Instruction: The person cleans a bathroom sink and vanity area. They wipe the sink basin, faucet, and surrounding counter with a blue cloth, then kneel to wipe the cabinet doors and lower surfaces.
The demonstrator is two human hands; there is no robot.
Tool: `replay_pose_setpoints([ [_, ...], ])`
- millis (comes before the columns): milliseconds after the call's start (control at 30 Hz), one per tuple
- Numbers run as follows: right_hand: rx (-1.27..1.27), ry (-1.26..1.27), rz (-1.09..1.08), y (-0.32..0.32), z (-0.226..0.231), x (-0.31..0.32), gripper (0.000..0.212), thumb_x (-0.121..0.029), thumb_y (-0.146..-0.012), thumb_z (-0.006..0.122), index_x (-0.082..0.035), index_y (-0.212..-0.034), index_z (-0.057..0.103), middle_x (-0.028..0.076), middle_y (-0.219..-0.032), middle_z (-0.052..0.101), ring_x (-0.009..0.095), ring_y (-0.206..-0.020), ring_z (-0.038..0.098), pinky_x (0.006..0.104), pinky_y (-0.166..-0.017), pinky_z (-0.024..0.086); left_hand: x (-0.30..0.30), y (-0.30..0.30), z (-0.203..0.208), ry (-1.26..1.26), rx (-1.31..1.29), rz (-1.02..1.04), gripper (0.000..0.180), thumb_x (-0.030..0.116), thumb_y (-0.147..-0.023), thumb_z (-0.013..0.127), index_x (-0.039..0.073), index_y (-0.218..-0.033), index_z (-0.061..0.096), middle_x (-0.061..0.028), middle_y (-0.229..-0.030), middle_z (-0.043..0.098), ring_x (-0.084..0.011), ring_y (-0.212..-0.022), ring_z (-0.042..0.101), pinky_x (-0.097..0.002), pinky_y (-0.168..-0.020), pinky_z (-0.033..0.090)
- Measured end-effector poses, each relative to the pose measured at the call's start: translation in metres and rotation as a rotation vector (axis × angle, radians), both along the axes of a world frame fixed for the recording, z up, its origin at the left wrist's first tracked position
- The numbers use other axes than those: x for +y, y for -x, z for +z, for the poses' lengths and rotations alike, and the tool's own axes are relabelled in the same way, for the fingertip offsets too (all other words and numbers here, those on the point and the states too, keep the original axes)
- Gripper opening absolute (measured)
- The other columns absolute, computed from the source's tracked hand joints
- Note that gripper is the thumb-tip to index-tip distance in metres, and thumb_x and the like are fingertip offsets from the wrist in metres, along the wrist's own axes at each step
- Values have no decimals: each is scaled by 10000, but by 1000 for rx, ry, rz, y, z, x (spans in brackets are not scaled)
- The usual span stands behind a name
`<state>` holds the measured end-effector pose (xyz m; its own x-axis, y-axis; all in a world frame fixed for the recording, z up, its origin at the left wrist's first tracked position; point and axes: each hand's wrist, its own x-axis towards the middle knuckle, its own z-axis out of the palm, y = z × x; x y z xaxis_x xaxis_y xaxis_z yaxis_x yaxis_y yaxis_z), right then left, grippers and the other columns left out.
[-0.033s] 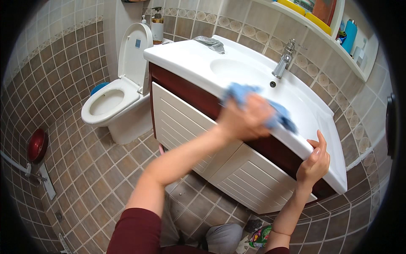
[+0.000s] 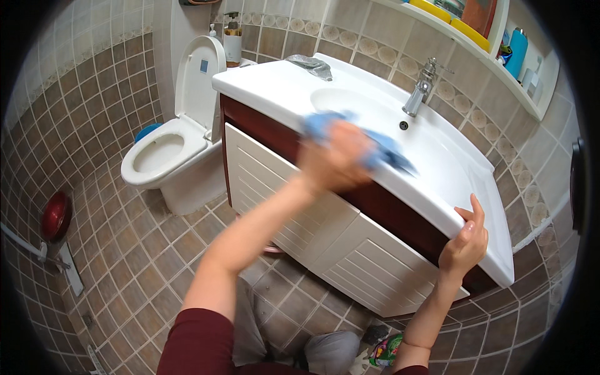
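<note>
My left hand, blurred by motion, presses a blue cloth onto the front rim of the white washbasin. The cloth lies bunched under and around my fingers, draping over the rim toward the bowl. Farther right, my right hand rests against the same front edge, index finger stretched out and the other fingertips touching the rim. Behind the bowl rises a chrome faucet. A crumpled grey cloth lies on the basin's back left part.
Below the basin is a cabinet with cream doors. At the left stands a toilet with its lid up, a pump bottle behind it. A red basin leans by the left wall. A white shelf hangs at upper right.
My left hand and the blue cloth have slid left along the basin's front rim. My right hand has stayed in place.
</note>
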<state>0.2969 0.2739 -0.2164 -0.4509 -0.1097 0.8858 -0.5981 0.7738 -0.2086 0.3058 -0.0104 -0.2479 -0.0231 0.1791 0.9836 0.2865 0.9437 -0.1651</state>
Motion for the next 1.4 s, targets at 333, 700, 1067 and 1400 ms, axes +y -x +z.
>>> replay_pose_setpoints([
  [333,153,49,-9,10,-6,-17,465,-339,-843,302,-56,-996,637,55,-765,667,255,-710,594,356,-701,445,-359,-39,-104,-1279,-70,196,551,436,-973,300,-40,-1066,560,-169,-1110,591,-330,-1074,525,-395,-925,389],
  [700,181,-37,-86,24,-18,-3,512,-362,-911,230,-72,-1045,631,59,-832,675,294,-757,614,386,-708,460,-240,-39,-321,-1448,-334,407,422,312,-941,395,-70,-1096,487,-315,-1094,535,-463,-1036,494,-489,-884,380],
  [1067,367,-438,144,-14,-3,-316,311,-378,-848,562,-73,-805,604,81,-717,597,256,-652,589,375,-615,423,-221,-43,-94,-857,-94,-59,367,247,-989,343,-35,-1191,463,-171,-1066,557,-273,-981,523,-354,-904,381],
  [1400,277,-369,-175,-27,-16,-387,441,-532,-728,676,-114,-867,656,34,-695,618,227,-627,585,330,-599,444,-314,-4,-282,-1302,-557,-939,307,215,-938,457,-29,-1100,550,-78,-1029,592,-151,-978,507,-304,-890,394],
])
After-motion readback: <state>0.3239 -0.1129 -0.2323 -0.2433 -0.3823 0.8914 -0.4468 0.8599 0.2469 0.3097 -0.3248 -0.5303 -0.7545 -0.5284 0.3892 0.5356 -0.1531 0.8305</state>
